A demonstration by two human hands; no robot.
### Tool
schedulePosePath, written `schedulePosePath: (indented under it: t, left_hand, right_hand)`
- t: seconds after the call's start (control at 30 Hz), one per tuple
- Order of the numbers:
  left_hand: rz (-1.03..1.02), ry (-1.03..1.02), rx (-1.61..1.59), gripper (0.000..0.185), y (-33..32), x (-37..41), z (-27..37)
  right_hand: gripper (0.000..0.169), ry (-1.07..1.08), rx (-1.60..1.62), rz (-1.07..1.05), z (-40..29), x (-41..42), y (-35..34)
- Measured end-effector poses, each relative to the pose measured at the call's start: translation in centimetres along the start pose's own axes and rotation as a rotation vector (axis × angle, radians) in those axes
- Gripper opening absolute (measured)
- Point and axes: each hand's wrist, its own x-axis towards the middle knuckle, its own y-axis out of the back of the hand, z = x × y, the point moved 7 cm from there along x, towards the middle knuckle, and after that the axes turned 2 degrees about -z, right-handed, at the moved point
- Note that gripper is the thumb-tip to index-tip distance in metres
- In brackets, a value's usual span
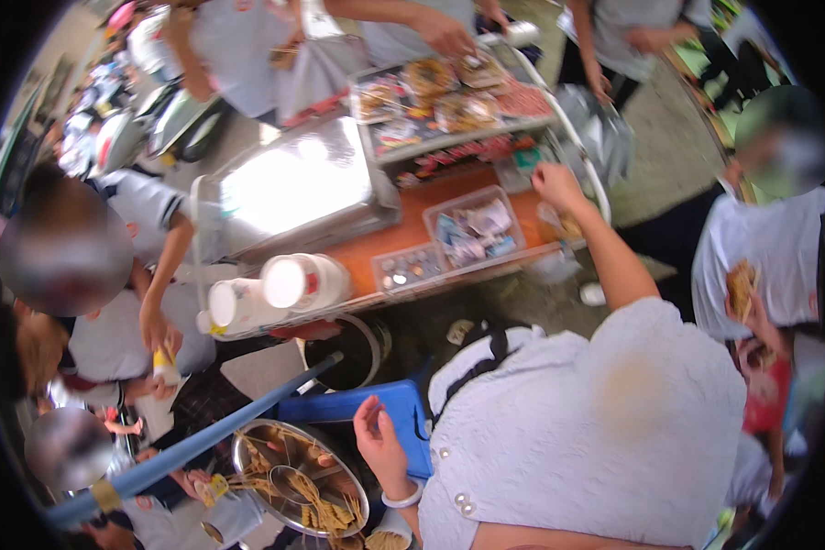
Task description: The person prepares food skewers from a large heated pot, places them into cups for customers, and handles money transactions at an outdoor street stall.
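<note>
My right hand [557, 187] is above the orange cart top [412, 199], at its right end, fingers curled. Whether anything is inside them is hidden. Just left of it stands a clear plastic box of banknotes [476, 225], with a coin tray [410, 269] adjoining. A clear plastic bag [557, 223] with food lies below the hand. My left hand [379, 430], bracelet on the wrist, is raised and empty with fingers apart. It is over the edge of a blue plastic container [402, 405], beside a round metal pot of skewered food [361, 481]. A strainer ladle [292, 485] rests in the pot.
White paper cups [306, 282] stand on the cart beside a shiny metal box [295, 185]. Packaged food fills a raised tray [454, 130]. A blue pole [220, 430] slants across the lower left. Several people surround the cart; one holds a cup [166, 364].
</note>
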Motion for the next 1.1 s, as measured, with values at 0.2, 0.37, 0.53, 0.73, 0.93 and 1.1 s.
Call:
schedulePosePath:
  t: [0.2,0.37,0.53,0.73,0.93,1.1]
  left_hand:
    - [-0.187,-0.095,0.073,0.030,-2.5,2.4,0.8]
    - [-0.284,-0.117,0.191,0.029,-4.2,3.4,2.6]
    - [-0.299,-0.163,0.258,0.030,-3.9,3.2,4.5]
    - [-0.239,-0.161,0.190,0.029,-3.0,3.7,3.9]
    - [-0.205,-0.175,0.219,0.028,-3.1,3.5,3.9]
    - [-0.140,-0.179,0.246,0.028,-2.8,2.9,3.8]
  right_hand:
    - [0.014,-0.147,-0.065,-0.004,4.8,-4.4,4.6]
    - [0.016,-0.167,-0.509,-0.126,4.0,-6.7,2.0]
    - [0.017,-0.206,-0.640,-0.185,3.7,-6.3,-1.1]
    - [0.015,-0.231,-0.688,-0.138,2.7,-6.2,0.5]
    - [0.011,-0.077,-0.640,0.062,-3.6,-5.3,5.9]
    - [0.003,0.234,-0.148,0.401,-15.6,-0.1,10.2]
